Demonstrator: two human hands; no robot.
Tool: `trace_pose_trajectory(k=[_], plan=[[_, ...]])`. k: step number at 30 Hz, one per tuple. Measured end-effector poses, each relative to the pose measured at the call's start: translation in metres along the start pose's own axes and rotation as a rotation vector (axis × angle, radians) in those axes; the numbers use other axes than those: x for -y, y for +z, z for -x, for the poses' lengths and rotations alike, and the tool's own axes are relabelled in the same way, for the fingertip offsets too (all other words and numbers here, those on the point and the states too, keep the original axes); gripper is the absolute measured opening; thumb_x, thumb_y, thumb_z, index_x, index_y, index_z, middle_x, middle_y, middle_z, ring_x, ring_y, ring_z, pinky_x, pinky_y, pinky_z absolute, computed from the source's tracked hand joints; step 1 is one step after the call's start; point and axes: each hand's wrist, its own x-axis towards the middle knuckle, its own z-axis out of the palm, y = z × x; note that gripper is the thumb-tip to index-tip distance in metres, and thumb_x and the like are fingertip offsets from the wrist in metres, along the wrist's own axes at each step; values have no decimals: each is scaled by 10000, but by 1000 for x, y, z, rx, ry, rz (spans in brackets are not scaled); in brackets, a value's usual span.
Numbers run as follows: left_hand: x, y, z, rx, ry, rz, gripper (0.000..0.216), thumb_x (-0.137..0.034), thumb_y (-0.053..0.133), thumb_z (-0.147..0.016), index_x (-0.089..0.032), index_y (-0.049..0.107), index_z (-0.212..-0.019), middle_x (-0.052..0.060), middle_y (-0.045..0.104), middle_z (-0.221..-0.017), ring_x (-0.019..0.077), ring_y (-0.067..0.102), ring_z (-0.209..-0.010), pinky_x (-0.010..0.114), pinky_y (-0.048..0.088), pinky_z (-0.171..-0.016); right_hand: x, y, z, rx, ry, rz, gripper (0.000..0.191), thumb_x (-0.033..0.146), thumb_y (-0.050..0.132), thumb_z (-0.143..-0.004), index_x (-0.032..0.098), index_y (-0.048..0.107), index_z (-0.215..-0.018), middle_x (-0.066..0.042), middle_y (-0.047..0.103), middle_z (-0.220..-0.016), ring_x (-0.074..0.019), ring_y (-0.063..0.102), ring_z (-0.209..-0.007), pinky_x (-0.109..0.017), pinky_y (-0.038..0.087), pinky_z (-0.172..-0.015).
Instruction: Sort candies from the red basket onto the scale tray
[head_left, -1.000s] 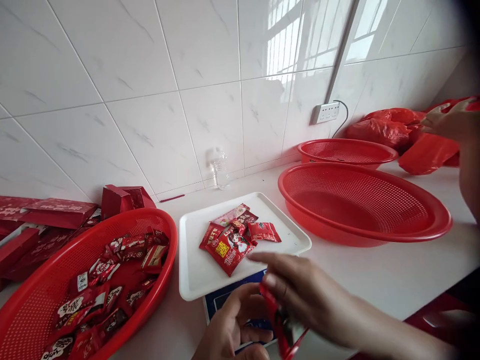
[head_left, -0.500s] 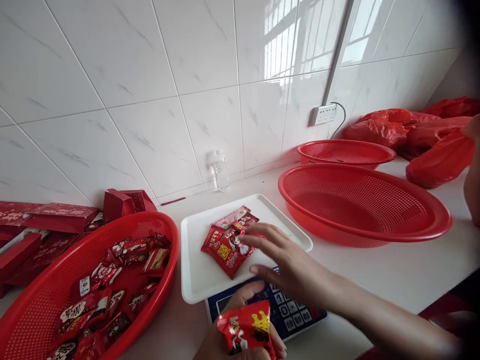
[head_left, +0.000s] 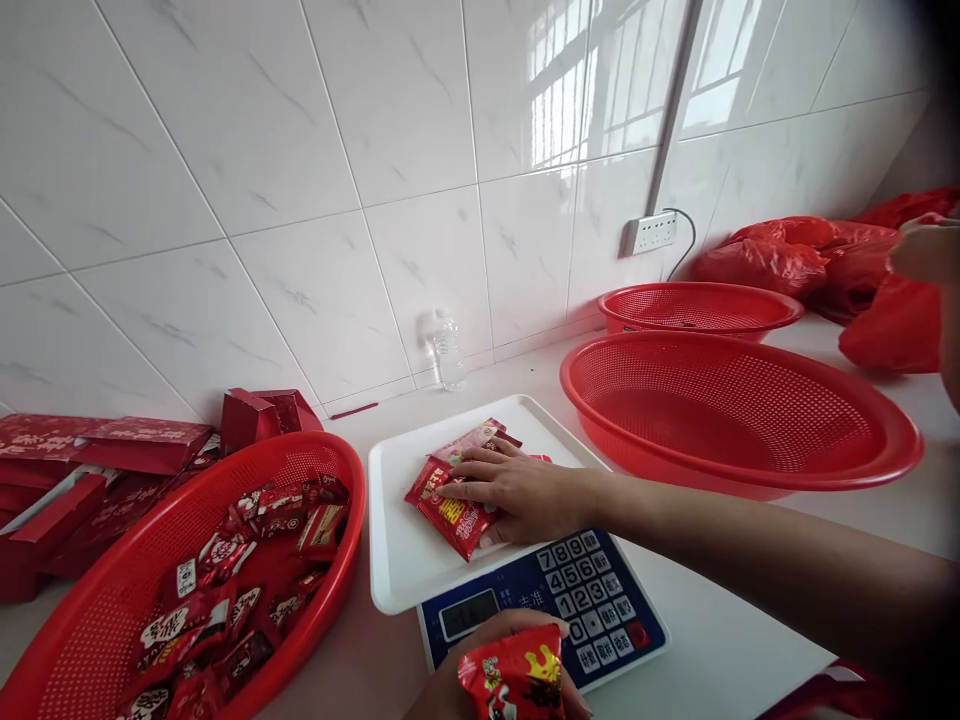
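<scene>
My left hand (head_left: 480,650) is closed around a shiny red snack packet (head_left: 514,672) at the bottom of the view, in front of the scale's display. Over the white tray (head_left: 397,560) of a digital scale (head_left: 551,620), my right hand (head_left: 525,490) rests with fingers stretched out on several flat red snack packets (head_left: 450,510). A pink-and-red packet (head_left: 471,440) shows behind its fingertips. The hand partly covers the pile, and the thumb's contact with the front packet is hard to make out.
A red basket (head_left: 352,560) with several small wrapped snacks stands at left, beside dark red boxes (head_left: 142,440). At right are a large red basket (head_left: 892,450) and a smaller one (head_left: 701,290). A clear bottle (head_left: 448,350) stands by the wall. Another person's hand (head_left: 930,250) is near red plastic bags (head_left: 892,320).
My right hand has moved left and down onto the packets on the tray. My left hand still holds its packet, slightly lower and further right. The other person's hand has come further into view.
</scene>
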Motion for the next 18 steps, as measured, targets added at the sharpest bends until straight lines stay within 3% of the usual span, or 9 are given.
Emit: trace_pose_trajectory(k=[4, 9, 18], plan=[[9, -4, -5, 11, -9, -12, 630, -446, 850, -575, -240, 608, -1120, 67, 686, -836, 278, 676, -860, 448, 482, -827, -4, 3, -6, -52, -23, 65, 458, 279, 421, -952, 180, 434, -1399, -135, 605, -1221, -257, 489, -1153, -461, 380, -982], [14, -8, -9, 18, -13, -26, 659, -457, 865, -536, -240, 613, -1104, 69, 690, -818, 286, 680, -840, 455, 489, -814, -5, 5, -10, -143, 25, 14, 427, 159, 332, -960, 104, 462, -1363, -161, 614, -1203, -239, 509, -1103, -422, 424, -955], [0, -1, -3, -18, -18, -46, 595, -401, 852, -591, -249, 614, -1115, 70, 701, -845, 285, 676, -893, 467, 477, -867, -8, -18, -4, -594, 264, -332, 433, 345, 435, -940, 179, 477, -1338, -143, 613, -1180, -236, 573, -1072, -441, 478, -909]])
